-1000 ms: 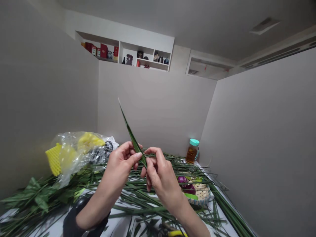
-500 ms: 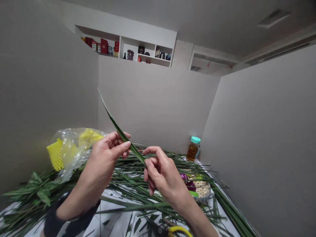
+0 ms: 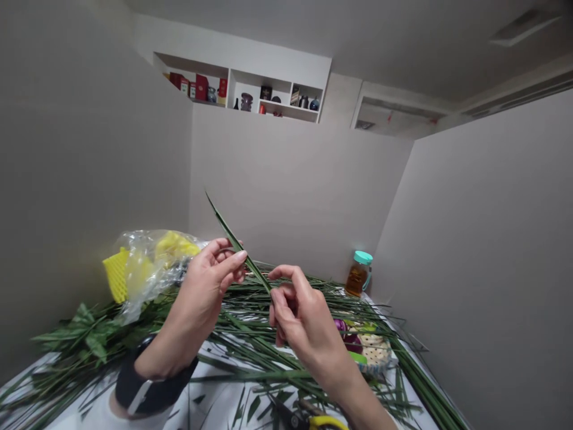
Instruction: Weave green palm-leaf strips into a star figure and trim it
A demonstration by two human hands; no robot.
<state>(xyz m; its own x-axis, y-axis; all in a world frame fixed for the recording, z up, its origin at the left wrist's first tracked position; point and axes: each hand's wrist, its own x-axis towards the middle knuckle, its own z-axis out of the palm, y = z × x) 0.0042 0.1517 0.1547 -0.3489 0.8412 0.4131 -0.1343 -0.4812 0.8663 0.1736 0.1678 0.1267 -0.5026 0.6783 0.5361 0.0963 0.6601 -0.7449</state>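
A long, narrow green leaf blade (image 3: 227,229) slants up to the left above the table, its pointed tip standing free. Partway along the blade, my left hand (image 3: 208,283) pinches it between thumb and fingers. My right hand (image 3: 308,325) grips its lower end between thumb and fingertips, with the index finger arched above. The very end is hidden by the right fingers. Below both hands, many similar long leaves (image 3: 255,346) lie strewn over the white table. Pruning shears (image 3: 324,421) with yellow handles lie at the near edge, partly cut off.
Left of me is a clear plastic bag (image 3: 150,269) with yellow netting (image 3: 117,275), beside leafy stems (image 3: 94,334). A basket (image 3: 376,352) with purple and green items sits right. Behind it stands a teal-lidded bottle (image 3: 357,275). Grey partitions (image 3: 290,179) enclose the table.
The view has shifted, so the surroundings appear a little farther right. The leaf's free tip is lower and looks shorter above my left hand. Both hands still hold the blade.
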